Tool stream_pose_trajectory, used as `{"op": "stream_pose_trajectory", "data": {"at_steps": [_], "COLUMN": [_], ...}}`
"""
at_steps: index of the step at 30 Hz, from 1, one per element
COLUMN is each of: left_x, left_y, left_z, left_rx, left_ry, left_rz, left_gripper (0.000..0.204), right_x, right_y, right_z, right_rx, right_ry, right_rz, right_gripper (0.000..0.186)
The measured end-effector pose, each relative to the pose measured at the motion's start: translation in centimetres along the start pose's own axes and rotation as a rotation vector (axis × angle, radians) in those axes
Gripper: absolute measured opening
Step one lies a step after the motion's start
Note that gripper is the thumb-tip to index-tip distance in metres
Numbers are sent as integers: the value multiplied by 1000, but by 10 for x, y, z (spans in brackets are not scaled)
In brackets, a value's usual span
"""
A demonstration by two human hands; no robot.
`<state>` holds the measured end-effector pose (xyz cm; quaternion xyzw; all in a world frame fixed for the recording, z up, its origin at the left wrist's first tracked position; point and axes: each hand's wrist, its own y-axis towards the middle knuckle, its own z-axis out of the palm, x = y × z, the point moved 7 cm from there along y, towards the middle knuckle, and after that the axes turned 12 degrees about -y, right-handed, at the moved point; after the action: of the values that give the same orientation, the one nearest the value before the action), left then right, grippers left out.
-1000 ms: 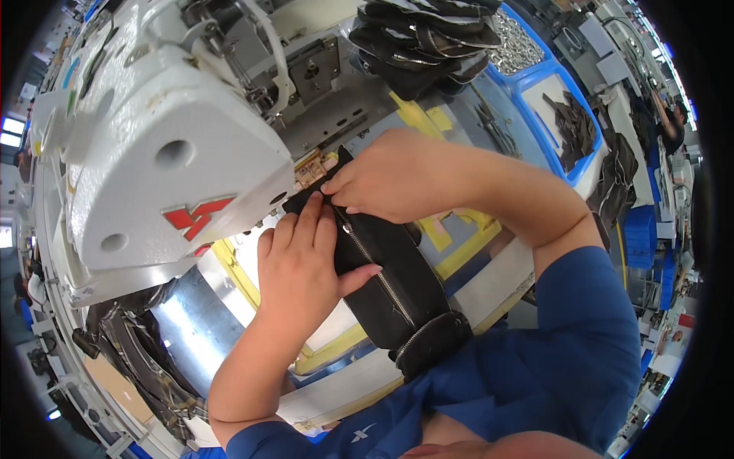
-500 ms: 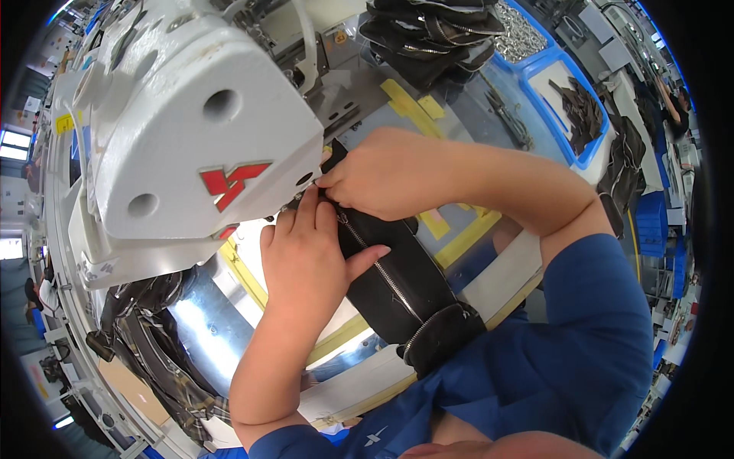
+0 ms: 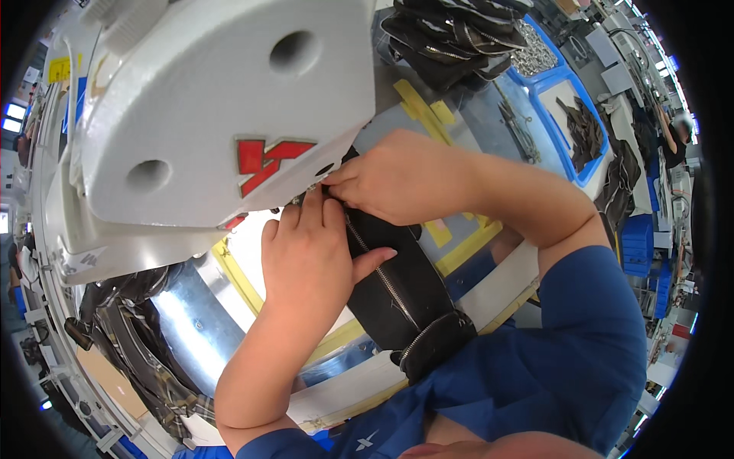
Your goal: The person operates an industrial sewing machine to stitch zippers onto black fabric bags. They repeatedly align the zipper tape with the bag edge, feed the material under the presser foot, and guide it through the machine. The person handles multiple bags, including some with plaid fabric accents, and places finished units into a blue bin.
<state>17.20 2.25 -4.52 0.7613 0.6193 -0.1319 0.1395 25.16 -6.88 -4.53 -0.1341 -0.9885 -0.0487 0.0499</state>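
Observation:
A black fabric piece with a metal zipper lies under the white sewing machine head; its near end is bunched against my body. My left hand rests flat on the piece beside the zipper, thumb spread and fingertips close to the machine's needle area. Just right of those fingertips, my right hand pinches the piece's far edge with bent fingers. The machine head hides the needle and the spot being sewn.
Black zippered pieces are piled at the back. A blue tray to the right holds metal parts and dark strips. Tweezer-like metal tools lie beside it. Dark garments hang at the left, and yellow tape marks the table.
The machine head appears larger and further right as my viewpoint has shifted. Both hands keep nearly the same place on the black piece.

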Motion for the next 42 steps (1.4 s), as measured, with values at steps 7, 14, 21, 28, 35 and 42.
{"op": "stream_pose_trajectory", "data": {"at_steps": [7,14,21,28,35,42], "left_x": [2,-1,-3,-8,-6,-24], "left_y": [1,3,0,1,-6,-4], "left_z": [1,3,3,2,0,18], "left_rx": [16,27,22,-4,-26,23], "left_ry": [-29,-55,-37,-29,-64,-43], "left_rz": [-13,-4,-32,-1,-8,176], "left_gripper": [94,98,98,95,101,108], "right_x": [-1,-7,-5,-5,-9,-23], "right_y": [1,-3,-4,-9,-3,-53], "right_z": [8,1,6,4,19,-6], "right_rx": [19,55,-22,27,-49,-89], "right_ry": [-12,22,62,58,89,14], "right_rz": [-8,2,-13,19,2,-52], "right_gripper": [23,23,23,21,19,21]}}
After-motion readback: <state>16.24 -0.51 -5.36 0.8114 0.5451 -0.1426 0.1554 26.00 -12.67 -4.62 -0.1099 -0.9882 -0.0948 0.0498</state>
